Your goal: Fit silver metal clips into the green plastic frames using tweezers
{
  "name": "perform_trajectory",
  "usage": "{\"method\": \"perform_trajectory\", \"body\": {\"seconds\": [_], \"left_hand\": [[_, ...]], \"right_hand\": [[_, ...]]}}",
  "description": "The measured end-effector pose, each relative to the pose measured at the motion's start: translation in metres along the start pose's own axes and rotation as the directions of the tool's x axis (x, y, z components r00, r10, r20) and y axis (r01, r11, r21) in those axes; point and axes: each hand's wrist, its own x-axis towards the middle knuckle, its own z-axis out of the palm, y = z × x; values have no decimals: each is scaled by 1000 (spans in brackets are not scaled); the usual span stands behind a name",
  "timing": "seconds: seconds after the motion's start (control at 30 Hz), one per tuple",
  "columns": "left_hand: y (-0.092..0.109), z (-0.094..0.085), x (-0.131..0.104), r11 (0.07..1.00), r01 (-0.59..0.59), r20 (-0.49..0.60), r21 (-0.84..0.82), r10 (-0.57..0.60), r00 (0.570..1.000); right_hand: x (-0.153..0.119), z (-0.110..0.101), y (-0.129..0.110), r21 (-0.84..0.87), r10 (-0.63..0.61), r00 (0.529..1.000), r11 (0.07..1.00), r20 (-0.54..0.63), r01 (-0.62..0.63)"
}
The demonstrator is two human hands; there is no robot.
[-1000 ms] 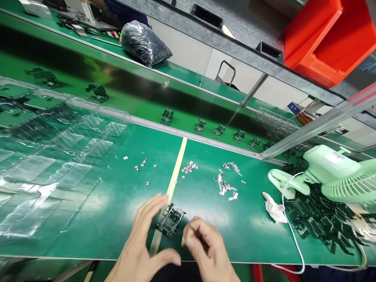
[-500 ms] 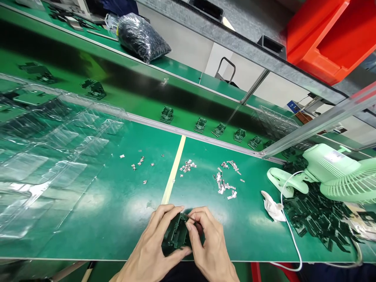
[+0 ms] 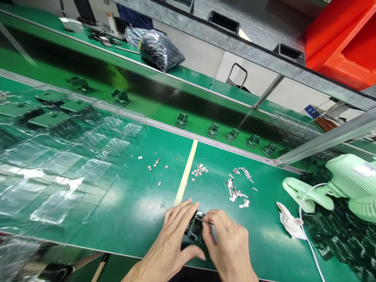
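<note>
Black part (image 3: 192, 234): at near edge of bench (image 3: 126, 219), btwn operator's two hands, partly covered by them. L hand (image 3: 178, 239): curved round part's L side, fingers extended along it, thumb held apart at near end; from where I stand, can't tell if it grips. R hand (image 3: 227, 239): thumb & fingertips pinching thin tool (image 3: 202, 220), tip end over part's far area; exact contact pt. hidden.

Yellow strip (image 3: 187, 171): runs from rail (image 3: 229, 147) down to L hand's fingers. Small metal pcs., 3 groups: loose scatter (image 3: 155, 163) L of strip; compact heap (image 3: 199, 170) just R of strip; larger spread (image 3: 233, 192) further R.

Bench, L side: clear plastic trays (image 3: 55, 160), several compartments; green-topped parts (image 3: 48, 119) at far end.

Bench, R side: white cloth (image 3: 290, 223), white cable (image 3: 311, 246) alongside; pale green fan (image 3: 349, 172) w/ clip base; heap of dark parts (image 3: 340, 235) below fan.

Beyond rail: dark units (image 3: 213, 130) in spaced row on green surface; two more toward L. Further back: dark bag (image 3: 161, 51), shiny plastic, on rear ledge.

Overhead: grey shelf (image 3: 261, 56) w/ small black trays (image 3: 223, 22); red bin (image 3: 326, 51) at R end.
</note>
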Motion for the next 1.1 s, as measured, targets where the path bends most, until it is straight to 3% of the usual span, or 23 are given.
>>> {"method": "perform_trajectory", "body": {"seconds": [0.1,0.23,0.37,0.47,0.63,0.77,0.83,0.97,1.1], "left_hand": [[-14,-22,10,995,62,-94,76,-55,994],[-47,-62,33,953,219,-342,210,-138,929],[-72,-79,50,943,256,-360,212,-168,918],[-66,-75,47,957,258,-332,130,-203,921],[-20,-53,19,957,236,-217,-168,-269,938],[15,-35,0,826,174,-129,-536,-284,950],[23,-28,-6,814,130,-135,-567,-247,959],[25,-17,-14,877,-26,-233,-480,-99,967],[26,-3,-16,914,-205,-349,-351,75,934]], "right_hand": [[6,-5,10,-5,23,1000,1000,15,-22],[4,-8,15,101,111,994,989,-21,-108],[-3,-9,8,220,190,979,961,-79,-169],[-7,-10,-4,334,228,970,923,-78,-191],[-7,-9,-34,570,376,925,748,59,-340],[-5,-7,-45,674,456,866,575,206,-464],[-4,-8,-45,702,460,852,521,249,-486],[-6,-12,-40,715,465,827,457,315,-529],[-14,-8,-36,763,455,784,289,422,-578]]}}
